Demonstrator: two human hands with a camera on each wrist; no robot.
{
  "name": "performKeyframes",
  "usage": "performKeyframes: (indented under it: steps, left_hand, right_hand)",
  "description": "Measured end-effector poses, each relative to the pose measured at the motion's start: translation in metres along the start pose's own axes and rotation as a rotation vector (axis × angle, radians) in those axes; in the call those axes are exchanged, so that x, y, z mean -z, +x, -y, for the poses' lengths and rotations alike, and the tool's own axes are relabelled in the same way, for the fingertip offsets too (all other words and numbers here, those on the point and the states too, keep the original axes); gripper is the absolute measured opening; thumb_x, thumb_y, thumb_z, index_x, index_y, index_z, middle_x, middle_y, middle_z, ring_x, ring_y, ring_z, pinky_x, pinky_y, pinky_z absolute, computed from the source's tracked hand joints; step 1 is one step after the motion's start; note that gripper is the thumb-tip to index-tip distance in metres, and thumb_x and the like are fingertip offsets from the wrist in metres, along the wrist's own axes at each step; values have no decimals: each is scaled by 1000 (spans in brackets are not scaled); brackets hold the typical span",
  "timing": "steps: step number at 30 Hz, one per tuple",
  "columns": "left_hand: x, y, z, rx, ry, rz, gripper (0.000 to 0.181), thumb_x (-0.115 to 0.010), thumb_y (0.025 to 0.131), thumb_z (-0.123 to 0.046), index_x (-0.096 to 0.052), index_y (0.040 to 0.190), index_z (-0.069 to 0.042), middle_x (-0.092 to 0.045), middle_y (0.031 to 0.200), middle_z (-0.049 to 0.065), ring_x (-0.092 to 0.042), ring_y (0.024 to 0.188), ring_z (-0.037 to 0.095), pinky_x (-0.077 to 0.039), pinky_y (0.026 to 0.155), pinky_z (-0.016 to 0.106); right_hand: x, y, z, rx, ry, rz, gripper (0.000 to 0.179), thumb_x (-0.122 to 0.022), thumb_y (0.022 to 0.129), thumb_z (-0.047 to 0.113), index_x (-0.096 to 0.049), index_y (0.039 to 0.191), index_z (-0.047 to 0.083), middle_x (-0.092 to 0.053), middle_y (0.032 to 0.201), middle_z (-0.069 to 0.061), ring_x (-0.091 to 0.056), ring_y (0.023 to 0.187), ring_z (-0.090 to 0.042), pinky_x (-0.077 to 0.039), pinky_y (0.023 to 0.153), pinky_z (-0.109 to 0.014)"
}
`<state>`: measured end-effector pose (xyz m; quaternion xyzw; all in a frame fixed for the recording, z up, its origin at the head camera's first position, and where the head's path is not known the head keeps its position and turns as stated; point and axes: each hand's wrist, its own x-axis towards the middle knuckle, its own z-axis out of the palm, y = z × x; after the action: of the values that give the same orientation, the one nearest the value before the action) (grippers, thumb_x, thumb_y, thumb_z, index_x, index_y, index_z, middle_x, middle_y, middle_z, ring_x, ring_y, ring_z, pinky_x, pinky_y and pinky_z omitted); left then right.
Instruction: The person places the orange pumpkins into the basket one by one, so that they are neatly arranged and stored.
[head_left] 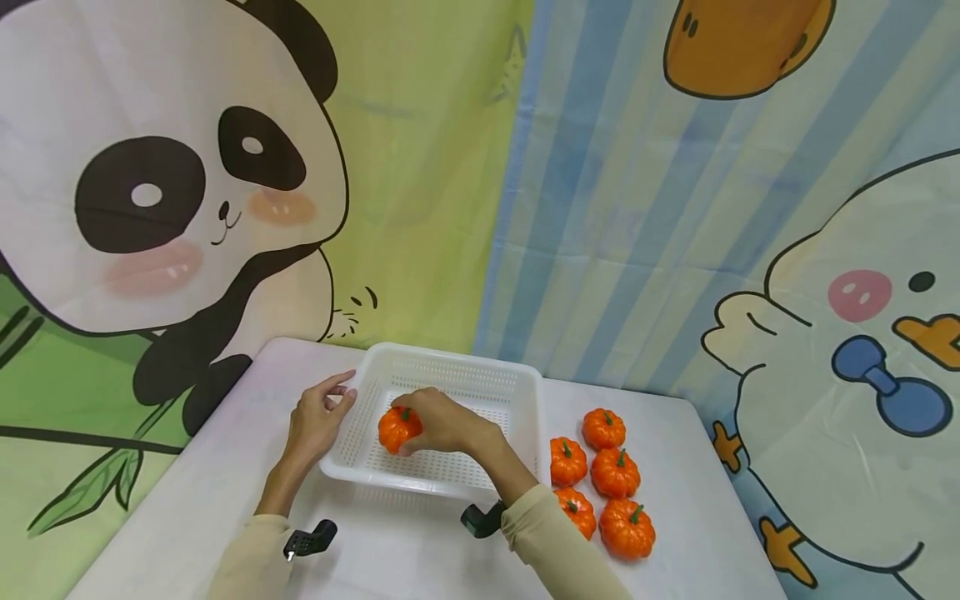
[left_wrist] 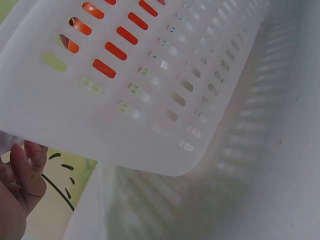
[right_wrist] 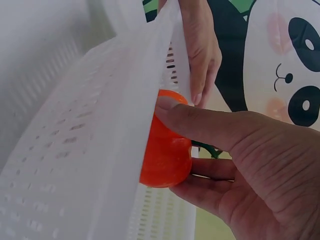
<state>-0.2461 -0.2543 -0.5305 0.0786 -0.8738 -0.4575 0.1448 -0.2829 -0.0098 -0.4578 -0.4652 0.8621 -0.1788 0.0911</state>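
My right hand point(head_left: 442, 421) holds an orange toy pumpkin point(head_left: 397, 431) with a green stem, inside the white plastic basket point(head_left: 450, 363) toward its left side. The right wrist view shows the thumb on one side of the pumpkin point(right_wrist: 167, 155) and fingers on the other, with the basket wall hiding part of it. At the basket's left rim is my left hand point(head_left: 315, 421), its loosely bent fingers touching the outer edge. Seen from the left wrist, orange shows through the slots of the basket wall point(left_wrist: 100, 135).
Several orange pumpkins point(head_left: 615, 473) stand on the white table point(head_left: 675, 417) to the right of the basket, one partly behind my right sleeve. A curtain point(head_left: 420, 208) printed with a panda and a white bird hangs behind the table.
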Motion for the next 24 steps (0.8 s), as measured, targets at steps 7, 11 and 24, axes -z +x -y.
performKeyframes:
  steps: [7, 11, 24]
  left_hand:
    - [0, 0, 3, -43, 12, -14, 45, -67, 109, -27, -65, 152, -13, -76, 125, 18, -64, 85, 18, -45, 72, 32]
    - [1, 1, 3, -53, 13, -19, 45, -67, 109, -26, -66, 151, -12, -76, 124, 19, -63, 83, 18, -45, 70, 31]
    - [0, 1, 3, -54, 13, -22, 44, -66, 109, -26, -66, 151, -13, -76, 125, 20, -63, 82, 18, -44, 70, 33]
  right_hand:
    - [-6, 7, 3, -2, -49, 20, 66, -95, 86, 23, -68, 144, 4, -76, 134, -4, -69, 115, -12, -53, 105, -19]
    - [-6, 10, 6, 1, -24, 36, 65, -96, 85, 21, -69, 142, 3, -76, 135, -6, -70, 117, -14, -52, 106, -19]
    - [-15, 22, 9, -13, -14, 94, 65, -99, 79, 10, -72, 138, 7, -77, 131, -4, -64, 117, -16, -52, 109, -21]
